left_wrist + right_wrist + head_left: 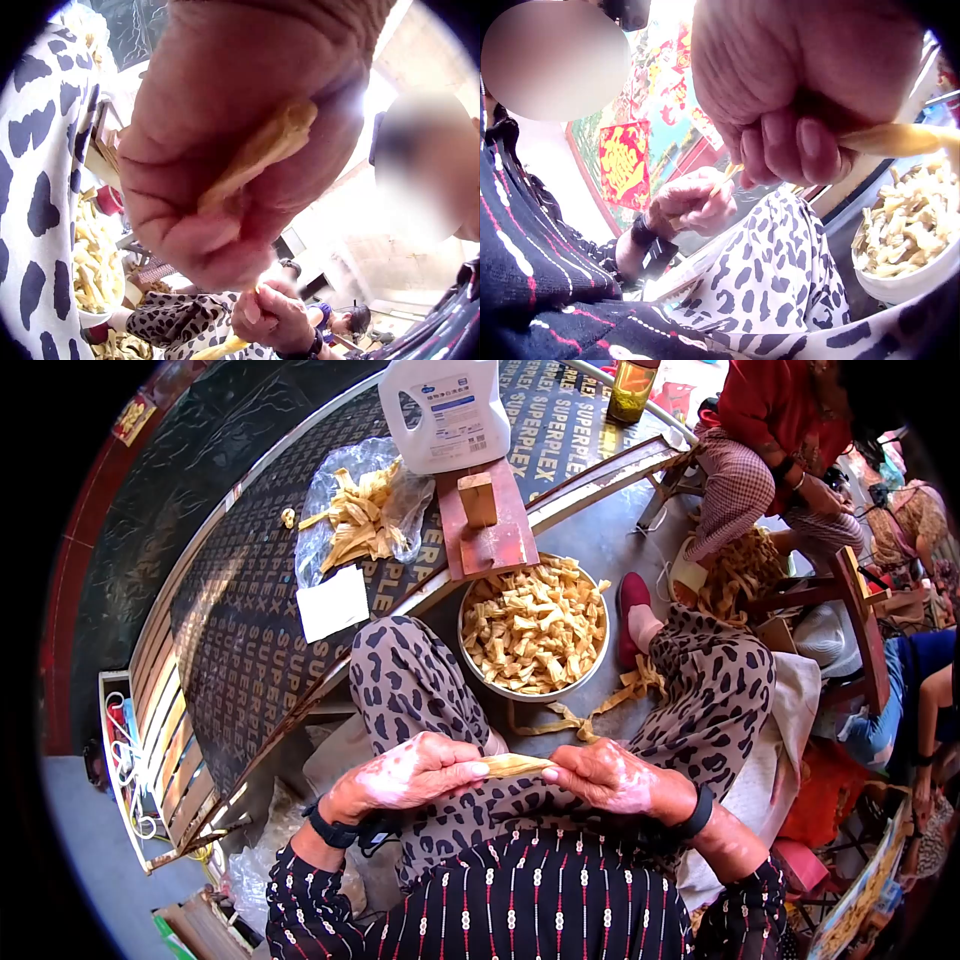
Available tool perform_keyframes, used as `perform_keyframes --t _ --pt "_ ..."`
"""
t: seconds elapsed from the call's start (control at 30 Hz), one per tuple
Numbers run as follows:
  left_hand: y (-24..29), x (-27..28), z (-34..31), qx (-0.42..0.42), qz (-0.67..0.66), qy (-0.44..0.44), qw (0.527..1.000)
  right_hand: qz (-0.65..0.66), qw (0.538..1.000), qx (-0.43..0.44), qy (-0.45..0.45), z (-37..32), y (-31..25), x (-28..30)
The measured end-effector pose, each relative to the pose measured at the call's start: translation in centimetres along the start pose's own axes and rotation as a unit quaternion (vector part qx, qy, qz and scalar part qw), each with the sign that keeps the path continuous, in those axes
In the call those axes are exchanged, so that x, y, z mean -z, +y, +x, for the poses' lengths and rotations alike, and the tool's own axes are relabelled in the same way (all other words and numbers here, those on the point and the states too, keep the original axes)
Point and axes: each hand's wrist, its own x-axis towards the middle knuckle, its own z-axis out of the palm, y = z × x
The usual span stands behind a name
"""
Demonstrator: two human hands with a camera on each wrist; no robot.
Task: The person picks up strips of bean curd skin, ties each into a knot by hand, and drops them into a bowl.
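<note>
A pale yellow, flat dried strip point(516, 765) is stretched between my two hands above my lap. My left hand point(418, 770) pinches one end with thumb and curled fingers, and a folded tail of the strip point(259, 154) lies across that palm in the left wrist view. The other end is gripped by my right hand point(606, 776), its fingers curled in the right wrist view, where a length of strip point(896, 140) sticks out past the fist. Just beyond my hands, a round white basin point(462, 650) between my legs is heaped with short, knotted yellow pieces point(535, 625).
A loose strip point(560, 722) trails on the floor before the basin. On the dark board point(240, 600) lie a plastic bag with yellow strips point(360, 510) and a white sheet point(333, 604). A white jug point(445, 415) stands by a wooden block point(477, 500). Another person point(770, 450) sits at right.
</note>
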Motion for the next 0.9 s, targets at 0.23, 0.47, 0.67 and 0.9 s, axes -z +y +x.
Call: perform_keyframes --t 0.23,0.47,0.67,0.9 --pt "-2.7 -1.5 1.0 -0.199 0.39 0.14 0.888 0.03 0.998 -0.059 -0.012 0.2 0.7 -0.3" --pt "-1.7 -2.3 1.4 -0.179 0.288 0.139 0.93 0.108 0.984 -0.14 -0.037 -0.1 0.4 0.6" --pt "-1.1 -0.7 -0.3 -0.108 0.152 0.035 0.982 0.098 0.991 -0.074 -0.046 -0.2 0.8 0.3" --pt "-0.5 -0.4 -2.4 -0.055 -0.228 0.102 0.967 0.107 0.994 -0.012 -0.001 1.1 -0.3 -0.3"
